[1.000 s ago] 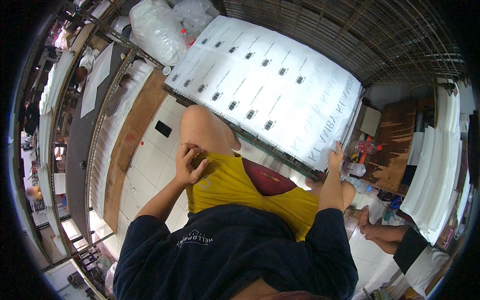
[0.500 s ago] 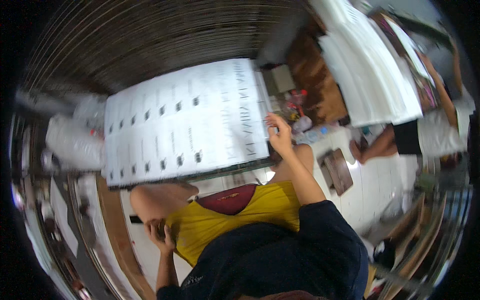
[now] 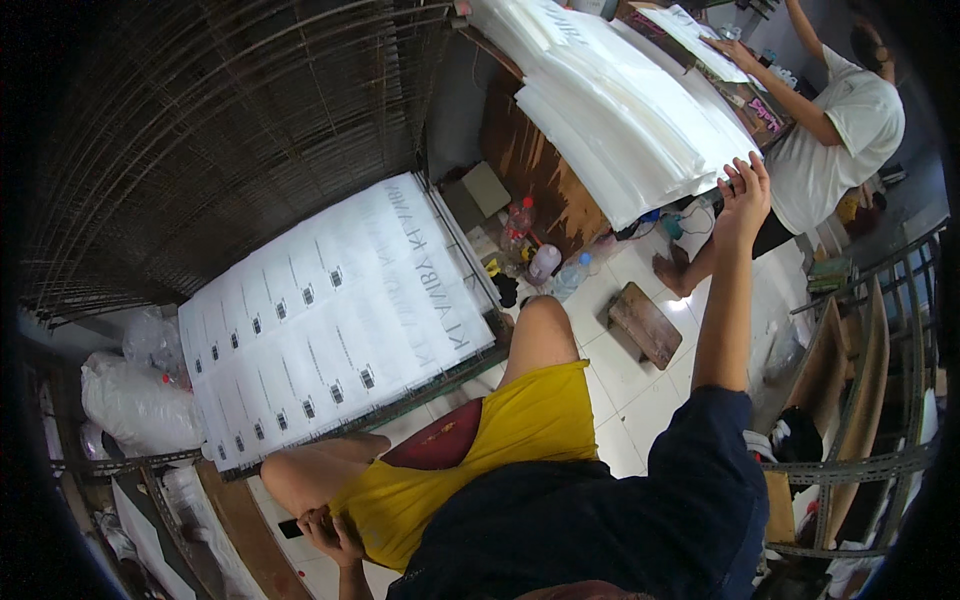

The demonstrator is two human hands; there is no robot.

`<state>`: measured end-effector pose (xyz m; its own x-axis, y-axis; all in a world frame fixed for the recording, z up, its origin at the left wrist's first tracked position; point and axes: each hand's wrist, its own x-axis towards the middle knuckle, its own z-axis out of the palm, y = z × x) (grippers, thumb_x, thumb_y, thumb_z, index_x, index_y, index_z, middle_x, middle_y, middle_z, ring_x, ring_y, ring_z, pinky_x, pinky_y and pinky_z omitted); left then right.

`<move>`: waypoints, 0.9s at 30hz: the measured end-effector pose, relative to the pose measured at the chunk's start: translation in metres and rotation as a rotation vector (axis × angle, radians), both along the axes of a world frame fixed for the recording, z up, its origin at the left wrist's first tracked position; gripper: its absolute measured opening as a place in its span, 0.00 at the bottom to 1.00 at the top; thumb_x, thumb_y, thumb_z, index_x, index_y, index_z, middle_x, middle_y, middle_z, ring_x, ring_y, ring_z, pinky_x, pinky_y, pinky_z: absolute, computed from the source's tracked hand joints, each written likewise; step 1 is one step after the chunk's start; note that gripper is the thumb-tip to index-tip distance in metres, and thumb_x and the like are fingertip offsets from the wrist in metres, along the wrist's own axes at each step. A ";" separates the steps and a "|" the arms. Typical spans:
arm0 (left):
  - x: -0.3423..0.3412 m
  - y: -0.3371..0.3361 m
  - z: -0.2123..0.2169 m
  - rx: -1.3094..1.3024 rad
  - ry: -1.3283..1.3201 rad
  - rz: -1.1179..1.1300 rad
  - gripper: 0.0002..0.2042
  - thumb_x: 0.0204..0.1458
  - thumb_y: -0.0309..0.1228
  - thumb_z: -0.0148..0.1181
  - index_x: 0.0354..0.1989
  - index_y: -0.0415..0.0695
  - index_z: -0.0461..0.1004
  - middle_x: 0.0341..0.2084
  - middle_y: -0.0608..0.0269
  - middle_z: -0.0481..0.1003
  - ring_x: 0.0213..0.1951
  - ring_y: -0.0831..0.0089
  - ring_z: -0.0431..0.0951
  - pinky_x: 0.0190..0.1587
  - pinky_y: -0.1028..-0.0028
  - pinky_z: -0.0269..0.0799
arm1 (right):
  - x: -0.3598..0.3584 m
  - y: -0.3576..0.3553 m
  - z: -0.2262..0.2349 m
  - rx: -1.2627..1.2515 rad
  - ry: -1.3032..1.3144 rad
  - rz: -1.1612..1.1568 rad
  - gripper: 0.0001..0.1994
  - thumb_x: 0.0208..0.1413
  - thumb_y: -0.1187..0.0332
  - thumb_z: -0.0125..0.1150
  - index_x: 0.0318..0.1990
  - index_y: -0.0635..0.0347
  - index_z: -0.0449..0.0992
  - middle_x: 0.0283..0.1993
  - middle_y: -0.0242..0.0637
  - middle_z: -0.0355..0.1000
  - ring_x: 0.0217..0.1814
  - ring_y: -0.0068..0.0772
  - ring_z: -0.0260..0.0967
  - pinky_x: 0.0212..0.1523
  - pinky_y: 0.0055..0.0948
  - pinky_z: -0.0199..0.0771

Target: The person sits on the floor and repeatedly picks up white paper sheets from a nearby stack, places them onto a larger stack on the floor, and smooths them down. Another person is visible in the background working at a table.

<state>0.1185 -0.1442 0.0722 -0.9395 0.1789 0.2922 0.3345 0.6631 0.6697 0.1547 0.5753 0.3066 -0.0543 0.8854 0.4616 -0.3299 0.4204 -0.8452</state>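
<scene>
Right hand [image 3: 745,190] outstretched, grip seemingly clamped on white sheet stack [image 3: 620,110]; left hand [image 3: 335,535] curled by knee.

dark navy short-sleeved t-shirt, loose fit, plain fabric, sleeve hem ending above elbow on right arm; bright yellow shorts with dark red curved panel near waist on left side, hem above knee; both forearms bare, no watch, no gloves; left hand [image 3: 333,535] bare, no rings visible; right hand [image 3: 747,190] bare, 5 fingers uncovered; knees and lower legs bare; feet out of view
</scene>
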 end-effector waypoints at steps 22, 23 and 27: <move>0.008 0.023 0.011 0.083 -0.024 0.087 0.14 0.54 0.36 0.53 0.37 0.34 0.69 0.38 0.53 0.59 0.40 0.61 0.66 0.43 0.65 0.64 | -0.046 0.180 0.020 -0.136 -0.071 0.025 0.31 0.48 0.59 0.70 0.57 0.55 0.62 0.58 0.39 0.62 0.58 0.39 0.63 0.49 0.39 0.71; 0.009 0.021 0.013 0.038 0.006 0.074 0.14 0.54 0.36 0.53 0.37 0.34 0.69 0.38 0.53 0.60 0.39 0.61 0.66 0.43 0.64 0.64 | -0.054 0.174 0.020 -0.089 -0.069 0.118 0.26 0.50 0.60 0.68 0.54 0.57 0.66 0.54 0.37 0.67 0.55 0.35 0.68 0.46 0.35 0.74; 0.002 0.028 0.009 0.144 -0.009 0.093 0.10 0.51 0.31 0.57 0.34 0.35 0.70 0.34 0.53 0.64 0.38 0.60 0.67 0.43 0.64 0.64 | -0.085 0.139 0.042 0.115 -0.128 0.253 0.19 0.56 0.62 0.61 0.48 0.70 0.71 0.43 0.41 0.73 0.45 0.36 0.74 0.41 0.31 0.76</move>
<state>0.1209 -0.1164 0.0811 -0.9527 0.0479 0.3001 0.2698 0.5876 0.7628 0.0702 0.7144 0.3485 -0.3303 0.7788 0.5332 -0.3301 0.4340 -0.8383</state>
